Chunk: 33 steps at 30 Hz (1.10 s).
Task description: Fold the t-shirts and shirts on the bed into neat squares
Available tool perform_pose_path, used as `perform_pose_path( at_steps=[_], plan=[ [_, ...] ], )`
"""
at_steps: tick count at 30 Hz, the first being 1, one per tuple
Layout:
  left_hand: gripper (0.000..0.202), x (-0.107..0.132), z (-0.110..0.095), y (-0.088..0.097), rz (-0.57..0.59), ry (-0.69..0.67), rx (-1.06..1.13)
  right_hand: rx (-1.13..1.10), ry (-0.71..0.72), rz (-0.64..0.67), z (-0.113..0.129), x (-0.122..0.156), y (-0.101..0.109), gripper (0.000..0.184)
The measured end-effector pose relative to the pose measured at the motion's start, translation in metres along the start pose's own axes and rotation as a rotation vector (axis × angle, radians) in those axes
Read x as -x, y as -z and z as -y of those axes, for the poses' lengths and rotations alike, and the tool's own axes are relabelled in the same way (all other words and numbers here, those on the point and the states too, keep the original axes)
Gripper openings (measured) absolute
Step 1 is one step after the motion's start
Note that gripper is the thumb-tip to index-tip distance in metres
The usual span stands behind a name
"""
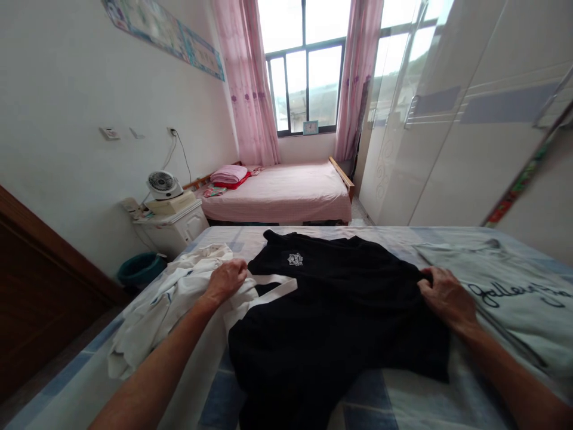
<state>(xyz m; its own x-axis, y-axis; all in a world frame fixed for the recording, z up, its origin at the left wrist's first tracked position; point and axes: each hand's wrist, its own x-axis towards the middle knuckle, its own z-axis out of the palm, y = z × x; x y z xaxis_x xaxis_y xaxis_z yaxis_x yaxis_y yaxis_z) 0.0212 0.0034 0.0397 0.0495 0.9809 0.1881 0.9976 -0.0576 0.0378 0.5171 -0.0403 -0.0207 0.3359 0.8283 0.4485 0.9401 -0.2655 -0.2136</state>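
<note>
A black T-shirt [331, 298] with a small white print on its chest lies spread and wrinkled on the bed in front of me. My left hand [229, 279] is closed at its left edge, fingers curled, with the fingertips partly hidden. On the opposite edge, my right hand [447, 297] pinches the black fabric between thumb and fingers. A crumpled white garment [165, 304] lies under and beside my left forearm. From it a white strap [282, 286] loops over the black cloth. To the right of my right hand rests a pale shirt [523, 292] with dark lettering.
Blue-and-white checked bedding [364, 397] covers the bed. Beyond it stands another bed with a pink sheet [290, 194]. A white fan [165, 184] sits on a bedside cabinet [179, 230] at left, near a green bin [141, 270]. A glossy wardrobe [447, 137] lines the right side.
</note>
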Motion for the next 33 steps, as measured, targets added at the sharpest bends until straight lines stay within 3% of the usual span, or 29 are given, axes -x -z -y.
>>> perform_pose_path(
  at_steps=[4, 8, 11, 14, 19, 24, 29, 33],
  plan=[
    [0.03, -0.02, 0.0, -0.005, -0.103, 0.035, 0.071, -0.108, 0.131, -0.001, 0.038, -0.03, 0.015, 0.029],
    [0.042, -0.032, -0.01, -0.025, -0.079, 0.09, 0.084, -0.268, 0.268, 0.218, 0.12, -0.069, 0.014, 0.03],
    [0.04, -0.032, -0.013, -0.043, -0.127, 0.113, 0.106, -0.29, 0.306, 0.397, 0.19, -0.091, -0.002, 0.031],
    [0.03, -0.031, -0.009, -0.056, -0.167, 0.112, 0.161, -0.291, 0.289, 0.49, 0.25, -0.105, -0.027, 0.033],
    [0.016, -0.035, -0.003, -0.064, -0.186, 0.105, 0.276, -0.291, 0.155, 0.558, 0.316, -0.112, -0.069, 0.046],
    [0.012, -0.037, -0.005, -0.061, -0.193, 0.182, 0.376, -0.467, 0.135, 0.506, 0.331, -0.118, -0.085, 0.027],
    [0.018, -0.036, -0.007, -0.055, -0.146, 0.337, 0.431, -0.742, 0.092, 0.299, 0.314, -0.138, -0.077, 0.04],
    [0.018, -0.037, -0.007, -0.052, -0.134, 0.36, 0.41, -0.819, 0.063, 0.279, 0.309, -0.147, -0.073, 0.036]
  ],
)
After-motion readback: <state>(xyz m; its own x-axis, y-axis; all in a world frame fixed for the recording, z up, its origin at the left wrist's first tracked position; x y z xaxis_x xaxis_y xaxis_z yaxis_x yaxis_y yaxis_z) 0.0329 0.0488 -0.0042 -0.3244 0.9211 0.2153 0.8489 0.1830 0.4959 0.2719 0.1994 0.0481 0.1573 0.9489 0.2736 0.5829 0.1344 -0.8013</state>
